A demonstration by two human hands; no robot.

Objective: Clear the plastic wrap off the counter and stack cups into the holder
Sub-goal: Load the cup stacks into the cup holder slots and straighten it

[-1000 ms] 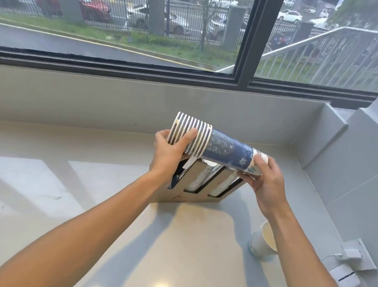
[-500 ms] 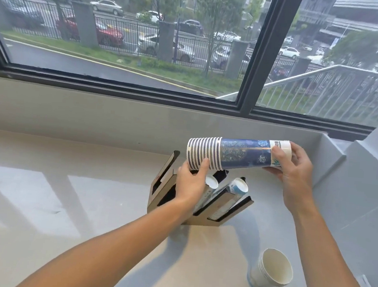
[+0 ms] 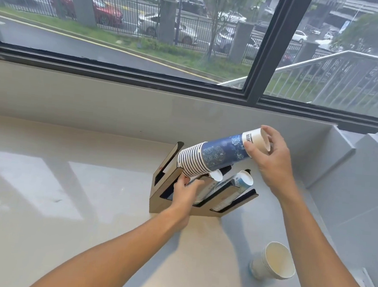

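Observation:
A nested stack of blue-patterned paper cups (image 3: 219, 156) hangs tilted above the wooden slotted cup holder (image 3: 169, 204), rims down-left over its left slots. My right hand (image 3: 271, 159) grips the stack's white bottom end at the upper right. My left hand (image 3: 184, 193) sits under the rim end, fingers touching the lowest rims and the holder's front. Two other slots of the holder hold cup stacks (image 3: 237, 185). No plastic wrap is in view.
A short stack of white paper cups (image 3: 273, 261) lies on its side on the grey counter (image 3: 64, 201) at the lower right. A white wall socket (image 3: 370, 285) sits at the right edge. The window sill wall runs close behind the holder.
The cup stack has tilted, its rim end dropping toward the holder's left slots and its bottom end rising. My left hand slid down beneath the rims. The camera view shifted slightly.

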